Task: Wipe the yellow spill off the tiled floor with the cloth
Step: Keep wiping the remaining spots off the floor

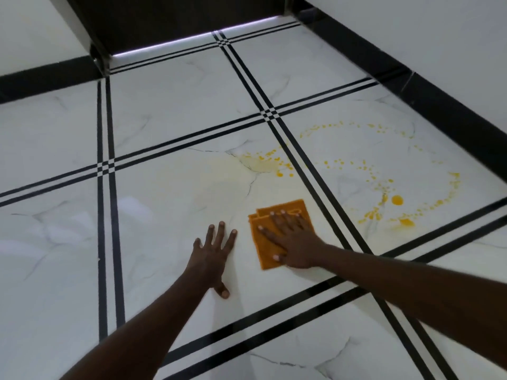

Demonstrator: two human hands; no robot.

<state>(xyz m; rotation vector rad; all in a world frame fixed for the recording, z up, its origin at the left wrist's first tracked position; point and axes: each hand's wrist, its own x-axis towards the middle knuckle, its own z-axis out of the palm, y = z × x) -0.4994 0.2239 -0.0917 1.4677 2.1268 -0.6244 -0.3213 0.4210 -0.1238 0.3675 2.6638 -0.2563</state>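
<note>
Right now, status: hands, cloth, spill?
Right hand flat, pressing cloth. Left hand flat on tiled floor. Yellow spill remains, beyond and right of cloth. Nothing in the way.

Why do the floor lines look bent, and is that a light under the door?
Head view: the wide-angle lens bows the black tile lines; a bright strip glows beneath the dark door; soft glare sits on the floor left of the left hand.
</note>
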